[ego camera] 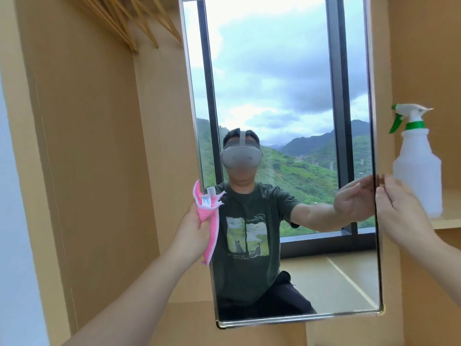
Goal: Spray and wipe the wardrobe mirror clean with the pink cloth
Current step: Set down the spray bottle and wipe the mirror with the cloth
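Small white tag (206, 199) sewn on the pink cloth (208, 221), faint blue marks on it too small to read. Writing on the reflected shirt blurred, unreadable.

Left hand (193, 227) raised at the left edge of the mirror (282, 101), fingers clenched round the bunched cloth, forearm reaching up from lower left. Cloth hanging lengthwise, top above the fist, tail below, lapping the mirror's left edge.

Right hand (399, 208) at the mirror's right edge, fingers fairly straight and relaxed, fingertips touching the edge, grasping nothing.

Mirror tall, long axis upright, slightly tilted, in the wooden wardrobe (94, 146).

Spray bottle (419, 168) upright on a shelf (446, 222) just right of the mirror, green trigger pointing left.
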Tool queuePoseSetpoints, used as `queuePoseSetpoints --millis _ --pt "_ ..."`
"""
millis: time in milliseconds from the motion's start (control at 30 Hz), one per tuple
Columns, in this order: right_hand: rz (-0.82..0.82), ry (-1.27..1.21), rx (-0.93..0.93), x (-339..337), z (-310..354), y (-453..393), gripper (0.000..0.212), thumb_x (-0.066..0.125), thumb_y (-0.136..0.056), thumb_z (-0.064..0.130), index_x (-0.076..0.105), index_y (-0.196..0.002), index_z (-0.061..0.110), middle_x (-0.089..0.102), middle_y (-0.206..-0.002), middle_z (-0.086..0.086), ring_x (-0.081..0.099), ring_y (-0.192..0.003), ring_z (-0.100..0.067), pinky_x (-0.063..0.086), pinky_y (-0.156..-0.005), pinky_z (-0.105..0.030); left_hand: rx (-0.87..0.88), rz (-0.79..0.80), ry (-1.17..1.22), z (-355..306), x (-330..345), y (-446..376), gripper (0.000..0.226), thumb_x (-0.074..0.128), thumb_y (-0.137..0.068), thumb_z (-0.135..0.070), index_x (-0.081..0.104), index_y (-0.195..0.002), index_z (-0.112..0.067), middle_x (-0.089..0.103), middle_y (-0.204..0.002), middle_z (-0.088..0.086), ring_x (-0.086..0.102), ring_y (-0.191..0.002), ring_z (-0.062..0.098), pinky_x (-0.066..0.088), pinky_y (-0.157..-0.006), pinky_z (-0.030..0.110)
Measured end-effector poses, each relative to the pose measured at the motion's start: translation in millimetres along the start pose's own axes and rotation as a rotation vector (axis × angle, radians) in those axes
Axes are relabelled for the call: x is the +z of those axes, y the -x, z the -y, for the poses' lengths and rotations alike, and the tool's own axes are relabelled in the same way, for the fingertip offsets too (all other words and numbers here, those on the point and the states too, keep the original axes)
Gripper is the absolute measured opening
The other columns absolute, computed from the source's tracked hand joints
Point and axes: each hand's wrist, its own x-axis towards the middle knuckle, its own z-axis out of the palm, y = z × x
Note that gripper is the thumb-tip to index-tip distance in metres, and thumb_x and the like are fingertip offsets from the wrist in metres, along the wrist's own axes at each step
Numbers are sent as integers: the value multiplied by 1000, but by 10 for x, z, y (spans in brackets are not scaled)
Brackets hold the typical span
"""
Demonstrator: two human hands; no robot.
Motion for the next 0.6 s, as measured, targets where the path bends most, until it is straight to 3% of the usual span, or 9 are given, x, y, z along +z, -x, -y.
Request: queuePoseSetpoints --millis 267,600 --pt "4 -26 61 -298 520 -1065 35 31 -100 25 37 -131 10 53 -115 -14 51 -106 -32 46 -87 -45 1 -6 -14 -992 -487 -678 27 40 -100 -25 53 -124 -28 57 -90 -4 55 -86 17 43 -72 26" --pt "74 -94 91 -865 1459 -2183 23 33 -98 29 45 -115 19 57 -109 -12 54 -98 -30 46 -79 -42 -55 -20 -32 -2173 -1059 -1461 25 39 -101 -25 49 -124 -30 58 -90 -3 55 -79 14 41 -63 21"
